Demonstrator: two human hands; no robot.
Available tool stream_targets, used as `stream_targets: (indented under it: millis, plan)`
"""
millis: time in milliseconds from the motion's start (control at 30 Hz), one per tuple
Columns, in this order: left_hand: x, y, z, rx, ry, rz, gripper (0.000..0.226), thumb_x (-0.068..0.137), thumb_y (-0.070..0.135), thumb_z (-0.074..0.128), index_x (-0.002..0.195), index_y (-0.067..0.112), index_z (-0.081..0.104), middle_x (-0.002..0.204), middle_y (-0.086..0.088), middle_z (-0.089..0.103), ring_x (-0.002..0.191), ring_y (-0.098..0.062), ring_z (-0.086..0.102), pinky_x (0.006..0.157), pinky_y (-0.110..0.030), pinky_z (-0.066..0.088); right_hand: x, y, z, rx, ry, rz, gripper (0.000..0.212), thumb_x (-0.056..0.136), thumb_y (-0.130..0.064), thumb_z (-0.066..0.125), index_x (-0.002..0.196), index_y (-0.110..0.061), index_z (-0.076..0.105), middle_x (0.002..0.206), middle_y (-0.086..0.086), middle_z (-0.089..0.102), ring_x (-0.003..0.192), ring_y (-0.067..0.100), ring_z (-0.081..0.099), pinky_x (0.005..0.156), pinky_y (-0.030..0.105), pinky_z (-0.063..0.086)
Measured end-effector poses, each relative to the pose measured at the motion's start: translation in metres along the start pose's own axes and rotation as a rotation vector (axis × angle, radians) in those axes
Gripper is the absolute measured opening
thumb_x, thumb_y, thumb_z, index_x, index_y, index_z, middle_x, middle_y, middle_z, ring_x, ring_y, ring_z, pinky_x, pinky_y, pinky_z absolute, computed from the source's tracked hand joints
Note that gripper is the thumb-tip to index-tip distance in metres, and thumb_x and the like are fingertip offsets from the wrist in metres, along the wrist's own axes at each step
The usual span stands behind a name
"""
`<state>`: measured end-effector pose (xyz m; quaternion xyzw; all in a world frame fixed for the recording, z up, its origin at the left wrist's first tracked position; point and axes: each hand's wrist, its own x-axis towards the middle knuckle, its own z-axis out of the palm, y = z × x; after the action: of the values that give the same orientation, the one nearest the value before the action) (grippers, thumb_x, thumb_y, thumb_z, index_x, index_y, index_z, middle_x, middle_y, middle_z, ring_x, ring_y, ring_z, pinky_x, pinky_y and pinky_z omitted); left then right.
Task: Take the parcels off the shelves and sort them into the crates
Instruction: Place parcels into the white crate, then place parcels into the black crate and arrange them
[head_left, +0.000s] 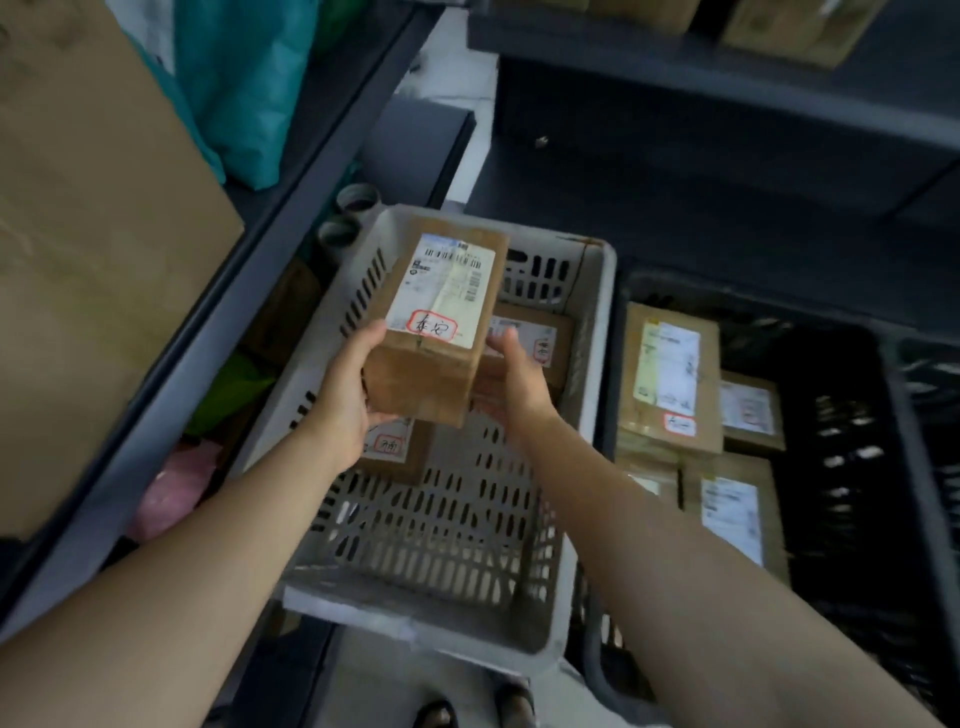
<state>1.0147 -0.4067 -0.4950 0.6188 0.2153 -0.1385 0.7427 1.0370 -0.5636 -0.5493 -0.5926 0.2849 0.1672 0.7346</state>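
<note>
A brown cardboard parcel (436, 332) with a white label and a red-ringed mark hangs above the grey slotted crate (452, 525). My left hand (348, 395) grips its left side and underside. My right hand (514, 384) presses against its right side. Two more parcels lie in the grey crate, one at the back right (540, 343) and one at the left (400, 447), both partly hidden by the held parcel. To the right, a black crate (852, 467) holds several labelled parcels (670, 379).
A dark shelf edge (218, 312) runs diagonally on the left, with a large cardboard box (88, 234) and a teal bag (244, 88) on it. Another dark shelf (727, 67) with boxes spans the top right. Green and pink bags (176, 483) sit under the left shelf.
</note>
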Motion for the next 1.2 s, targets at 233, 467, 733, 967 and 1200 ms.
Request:
stream_targets:
  millis: [233, 467, 733, 967, 1200]
  plan:
    - [-0.041, 0.02, 0.068, 0.1, -0.176, 0.045, 0.035, 0.079, 0.048, 0.051, 0.11, 0.032, 0.058, 0.106, 0.002, 0.067, 0.103, -0.019, 0.058, 0.083, -0.039, 0.044, -0.076, -0.056, -0.065, 0.058, -0.157, -0.077, 0.059, 0.082, -0.059, 0.063, 0.134, -0.037, 0.047, 0.12, -0.002, 0.067, 0.11, 0.025, 0.062, 0.088, 0.055, 0.051]
    - [-0.063, 0.014, 0.166, 0.302, -0.275, 0.091, 0.046, 0.092, 0.058, 0.038, 0.123, 0.029, 0.056, 0.124, 0.002, 0.059, 0.114, -0.018, 0.052, 0.098, -0.039, 0.037, -0.116, -0.08, -0.175, 0.173, 0.08, -0.18, 0.051, 0.086, -0.045, 0.063, 0.133, -0.03, 0.05, 0.114, 0.003, 0.07, 0.103, 0.023, 0.066, 0.09, 0.046, 0.053]
    - [-0.066, -0.057, 0.261, 0.616, -0.331, 0.114, 0.022, 0.095, 0.025, 0.052, 0.116, 0.023, 0.059, 0.112, 0.006, 0.058, 0.095, -0.008, 0.055, 0.082, -0.027, 0.039, -0.123, -0.041, -0.322, 0.107, 0.251, -0.099, 0.047, 0.092, -0.035, 0.058, 0.137, -0.03, 0.047, 0.112, 0.0, 0.069, 0.092, 0.017, 0.067, 0.069, 0.033, 0.053]
    - [-0.051, -0.1, 0.3, 0.831, -0.333, 0.079, 0.032, 0.093, 0.024, 0.055, 0.125, 0.021, 0.054, 0.127, -0.002, 0.053, 0.117, -0.017, 0.048, 0.093, -0.028, 0.037, -0.086, -0.021, -0.381, 0.02, 0.173, -0.002, 0.058, 0.088, -0.031, 0.065, 0.141, -0.028, 0.043, 0.111, 0.002, 0.071, 0.095, 0.021, 0.07, 0.068, 0.033, 0.056]
    - [-0.046, -0.11, 0.327, 0.747, -0.331, -0.074, 0.056, 0.096, 0.037, 0.048, 0.147, 0.022, 0.029, 0.147, -0.003, 0.038, 0.133, -0.022, 0.038, 0.11, -0.042, 0.032, -0.046, -0.042, -0.389, -0.091, 0.095, 0.0, 0.058, 0.086, -0.03, 0.066, 0.138, -0.03, 0.041, 0.112, 0.002, 0.069, 0.097, 0.021, 0.069, 0.079, 0.038, 0.057]
